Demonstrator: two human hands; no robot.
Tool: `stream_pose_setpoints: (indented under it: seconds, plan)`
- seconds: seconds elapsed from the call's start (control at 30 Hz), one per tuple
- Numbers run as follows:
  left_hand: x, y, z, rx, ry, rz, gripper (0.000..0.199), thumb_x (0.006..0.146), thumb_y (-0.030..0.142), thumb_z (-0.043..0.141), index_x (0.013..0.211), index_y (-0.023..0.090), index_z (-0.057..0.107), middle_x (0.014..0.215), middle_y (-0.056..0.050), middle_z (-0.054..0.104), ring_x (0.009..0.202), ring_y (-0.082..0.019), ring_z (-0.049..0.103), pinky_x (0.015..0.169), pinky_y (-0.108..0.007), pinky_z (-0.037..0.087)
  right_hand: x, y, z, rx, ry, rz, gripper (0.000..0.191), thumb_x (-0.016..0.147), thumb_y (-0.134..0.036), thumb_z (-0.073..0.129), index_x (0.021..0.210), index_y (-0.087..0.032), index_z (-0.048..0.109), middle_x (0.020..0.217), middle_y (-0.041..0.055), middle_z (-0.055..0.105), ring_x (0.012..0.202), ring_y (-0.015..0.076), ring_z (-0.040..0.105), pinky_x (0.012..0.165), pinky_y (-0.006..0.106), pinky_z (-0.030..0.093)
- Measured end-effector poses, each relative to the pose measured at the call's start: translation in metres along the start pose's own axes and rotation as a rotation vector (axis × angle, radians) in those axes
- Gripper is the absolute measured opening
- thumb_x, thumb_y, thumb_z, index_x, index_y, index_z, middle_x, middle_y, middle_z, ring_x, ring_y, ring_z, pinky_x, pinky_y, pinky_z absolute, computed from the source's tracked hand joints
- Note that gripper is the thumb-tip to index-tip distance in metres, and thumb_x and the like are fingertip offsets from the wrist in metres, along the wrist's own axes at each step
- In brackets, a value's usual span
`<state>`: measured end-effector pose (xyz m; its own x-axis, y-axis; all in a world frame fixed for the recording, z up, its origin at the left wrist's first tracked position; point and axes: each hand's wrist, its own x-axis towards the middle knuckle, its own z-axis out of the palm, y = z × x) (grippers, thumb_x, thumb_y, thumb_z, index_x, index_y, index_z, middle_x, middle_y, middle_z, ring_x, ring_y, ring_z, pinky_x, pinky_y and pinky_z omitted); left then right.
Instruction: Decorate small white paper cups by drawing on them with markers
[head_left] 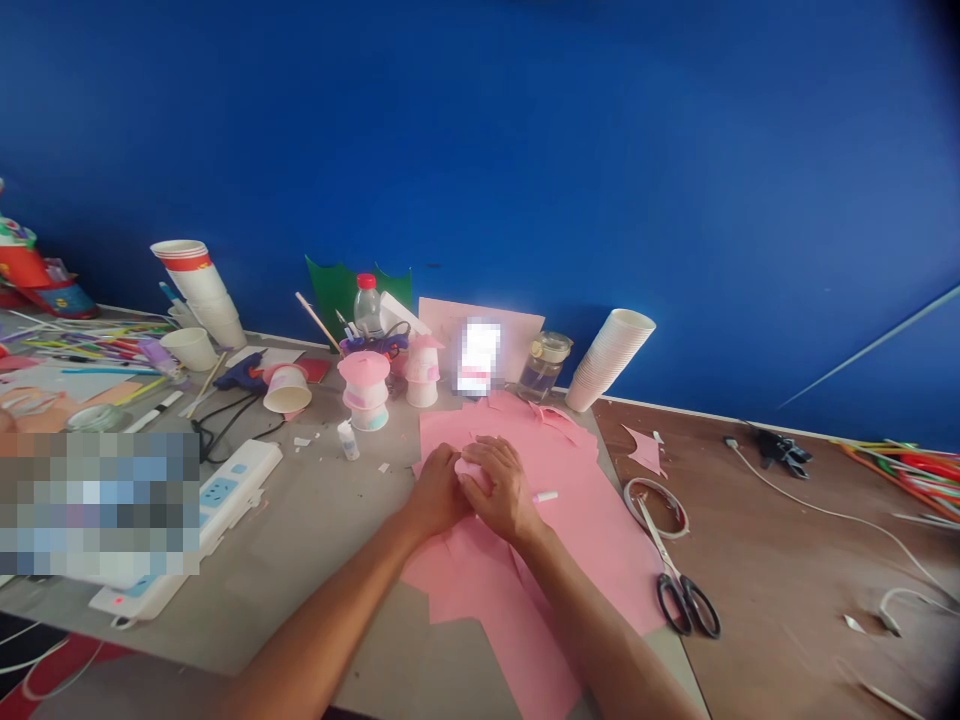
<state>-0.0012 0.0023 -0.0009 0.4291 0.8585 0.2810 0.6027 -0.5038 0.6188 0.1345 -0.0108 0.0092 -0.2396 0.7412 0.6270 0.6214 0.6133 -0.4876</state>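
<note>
My left hand (441,492) and my right hand (501,488) come together over large sheets of pink paper (592,540). Between them they grip a small pink paper piece (472,472), mostly covered by my fingers, so its full shape is hidden. The fingers of both hands are bent round it. Just right of my right hand lies a small white-and-purple stick (546,497), perhaps a pen cap. Left of my hands stand two cup towers with pink paper tops, the nearer tower (365,392) and the farther tower (422,372). A small white glue bottle (347,441) is close to them.
Scissors (679,580) and a tape roll (677,508) lie on the right. A tall paper cup stack (611,360) leans by the blue wall (480,150), near a glass jar (545,365) and lit phone (478,357). A power strip (232,490) is left; cables run on both sides.
</note>
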Motion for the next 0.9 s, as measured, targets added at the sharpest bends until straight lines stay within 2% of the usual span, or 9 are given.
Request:
stream_pose_setpoints:
  seconds: [0.1, 0.2, 0.3, 0.37, 0.43, 0.57, 0.73, 0.9]
  plan:
    - [0.0, -0.002, 0.001, 0.043, -0.013, 0.003, 0.01, 0.075, 0.015, 0.054, 0.083, 0.017, 0.059, 0.082, -0.006, 0.054, 0.088, -0.023, 0.046, 0.079, -0.038, 0.043, -0.004, 0.001, -0.001, -0.009, 0.009, -0.028, 0.03, 0.083, -0.024, 0.052, 0.112, -0.022, 0.058, 0.11, 0.0082, 0.068, 0.118, 0.0279, 0.054, 0.105, 0.053, 0.032]
    - [-0.002, -0.004, 0.002, -0.011, 0.005, -0.052, 0.014, 0.074, 0.023, 0.059, 0.087, 0.017, 0.058, 0.088, -0.006, 0.052, 0.091, -0.024, 0.047, 0.081, -0.04, 0.044, -0.011, 0.003, -0.003, 0.016, 0.075, -0.093, 0.053, 0.086, -0.03, 0.046, 0.136, -0.018, 0.038, 0.132, 0.014, 0.054, 0.129, 0.0305, 0.045, 0.11, 0.059, 0.022]
    - [-0.003, -0.005, 0.001, -0.183, 0.052, -0.193, 0.033, 0.068, 0.035, 0.069, 0.091, 0.018, 0.053, 0.094, -0.005, 0.051, 0.089, -0.022, 0.052, 0.076, -0.038, 0.048, -0.017, 0.007, -0.006, 0.041, 0.178, -0.051, 0.061, 0.088, -0.034, 0.04, 0.144, -0.017, 0.023, 0.144, 0.017, 0.038, 0.135, 0.0332, 0.035, 0.109, 0.062, 0.022]
    - [-0.003, -0.003, -0.002, -0.338, 0.097, -0.302, 0.043, 0.067, 0.043, 0.071, 0.096, 0.019, 0.048, 0.097, -0.006, 0.053, 0.084, -0.021, 0.055, 0.069, -0.035, 0.05, -0.02, 0.009, -0.006, 0.057, 0.214, 0.003, 0.059, 0.089, -0.035, 0.04, 0.143, -0.017, 0.024, 0.143, 0.0178, 0.037, 0.134, 0.0343, 0.034, 0.106, 0.061, 0.029]
    - [-0.003, -0.002, -0.006, -0.452, 0.13, -0.345, 0.044, 0.07, 0.046, 0.069, 0.099, 0.022, 0.047, 0.098, -0.006, 0.057, 0.082, -0.02, 0.057, 0.067, -0.035, 0.051, -0.021, 0.01, -0.006, 0.086, 0.213, 0.045, 0.055, 0.09, -0.036, 0.04, 0.14, -0.017, 0.028, 0.138, 0.018, 0.042, 0.129, 0.0337, 0.04, 0.103, 0.059, 0.035]
    - [-0.001, 0.0, -0.016, -0.571, 0.194, -0.257, 0.042, 0.077, 0.051, 0.059, 0.104, 0.019, 0.052, 0.101, -0.008, 0.062, 0.089, -0.024, 0.059, 0.075, -0.038, 0.051, -0.024, 0.012, -0.002, 0.099, 0.157, 0.048, 0.048, 0.09, -0.039, 0.042, 0.134, -0.02, 0.035, 0.12, 0.0137, 0.054, 0.115, 0.0301, 0.051, 0.104, 0.058, 0.034]
    - [-0.001, -0.003, -0.021, -0.621, 0.17, -0.246, 0.054, 0.082, 0.063, 0.045, 0.098, 0.013, 0.061, 0.091, -0.01, 0.067, 0.087, -0.026, 0.06, 0.078, -0.038, 0.05, -0.024, 0.009, 0.004, 0.031, 0.096, -0.016, 0.05, 0.089, -0.043, 0.047, 0.132, -0.019, 0.037, 0.12, 0.0142, 0.058, 0.114, 0.0306, 0.053, 0.105, 0.058, 0.031]
    - [-0.004, -0.012, -0.017, -0.589, 0.178, -0.322, 0.06, 0.083, 0.068, 0.04, 0.099, 0.014, 0.061, 0.095, -0.011, 0.068, 0.089, -0.026, 0.061, 0.079, -0.039, 0.049, -0.021, 0.007, 0.006, 0.058, 0.034, 0.034, 0.047, 0.086, -0.048, 0.05, 0.123, -0.018, 0.047, 0.109, 0.0126, 0.064, 0.102, 0.0294, 0.059, 0.104, 0.057, 0.033]
